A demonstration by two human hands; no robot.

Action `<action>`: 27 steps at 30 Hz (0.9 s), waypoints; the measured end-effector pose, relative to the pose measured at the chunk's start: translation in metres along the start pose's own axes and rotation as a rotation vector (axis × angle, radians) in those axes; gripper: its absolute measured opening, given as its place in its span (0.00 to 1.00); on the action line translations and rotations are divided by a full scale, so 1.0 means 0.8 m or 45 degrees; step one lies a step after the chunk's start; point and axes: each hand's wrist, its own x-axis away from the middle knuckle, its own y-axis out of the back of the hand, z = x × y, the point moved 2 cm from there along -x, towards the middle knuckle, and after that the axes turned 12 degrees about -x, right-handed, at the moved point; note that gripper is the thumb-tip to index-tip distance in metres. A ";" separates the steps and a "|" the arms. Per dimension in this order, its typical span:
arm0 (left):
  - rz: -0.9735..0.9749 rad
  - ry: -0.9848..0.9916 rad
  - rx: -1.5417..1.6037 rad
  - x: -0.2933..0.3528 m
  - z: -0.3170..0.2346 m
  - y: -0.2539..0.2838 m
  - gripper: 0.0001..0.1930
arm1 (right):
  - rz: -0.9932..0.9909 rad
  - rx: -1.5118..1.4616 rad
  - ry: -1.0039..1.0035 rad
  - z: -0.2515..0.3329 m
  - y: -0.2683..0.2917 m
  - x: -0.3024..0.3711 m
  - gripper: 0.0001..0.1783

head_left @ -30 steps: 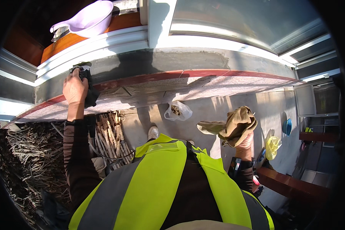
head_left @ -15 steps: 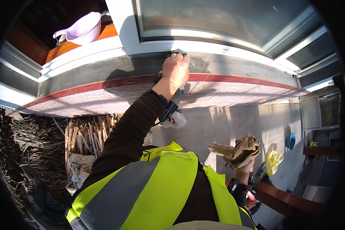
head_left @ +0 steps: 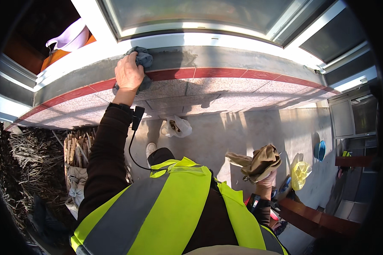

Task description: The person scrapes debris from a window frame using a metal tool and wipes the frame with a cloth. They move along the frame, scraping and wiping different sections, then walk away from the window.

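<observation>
On the grey window ledge [head_left: 170, 57], my left hand [head_left: 128, 74] presses a crumpled dark grey cloth [head_left: 143, 58]. Its fingers are closed over the cloth, part of which hangs down over the red tile edge [head_left: 219, 73]. Behind the ledge runs the white window frame [head_left: 166, 41]. A damp-looking darker patch shows on the ledge to the right of the cloth. Low at my right side, my right hand [head_left: 266, 179] grips a bunched brown cloth [head_left: 263, 163], which covers most of its fingers. One end of this cloth sticks out to the left.
A lilac basin [head_left: 72, 37] sits inside the open window at the left. Bundled sticks [head_left: 77, 148] are stacked below left. A white plastic bag [head_left: 177, 127] lies near the wall's foot. To the right are a yellow bag [head_left: 301, 175], a blue basin [head_left: 321, 150] and a dark red bench [head_left: 315, 216].
My left hand has slid the grey cloth leftward along the ledge. The view has shifted slightly to the right. My right hand keeps holding the brown cloth at my side.
</observation>
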 end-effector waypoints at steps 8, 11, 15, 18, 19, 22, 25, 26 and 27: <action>0.088 0.092 -0.041 -0.016 -0.081 -0.013 0.14 | -0.077 0.009 0.064 0.017 0.032 -0.001 0.25; 0.095 -0.052 0.115 -0.019 -0.141 -0.031 0.15 | -0.063 0.025 0.090 0.020 0.034 -0.013 0.25; 0.186 -0.258 0.385 -0.025 -0.252 -0.059 0.13 | -0.058 0.088 0.057 0.039 0.021 -0.044 0.26; 0.243 -0.402 0.524 -0.031 -0.349 -0.071 0.11 | 0.109 -0.165 -0.066 0.058 -0.004 -0.079 0.26; 0.288 -0.427 0.542 -0.036 -0.374 -0.074 0.11 | 0.147 -0.253 -0.102 0.067 -0.014 -0.087 0.26; 0.396 -0.540 0.645 -0.045 -0.417 -0.081 0.11 | 0.113 0.143 0.106 0.095 -0.042 -0.105 0.27; 0.337 -0.679 0.538 -0.046 -0.404 -0.084 0.12 | 0.135 0.010 0.119 0.106 -0.056 -0.115 0.28; 0.309 -0.734 0.519 -0.046 -0.388 -0.082 0.13 | 0.110 -0.089 0.100 0.109 -0.057 -0.116 0.28; 0.284 -0.711 0.512 -0.045 -0.364 -0.079 0.13 | 0.142 -0.070 0.132 0.112 -0.056 -0.119 0.28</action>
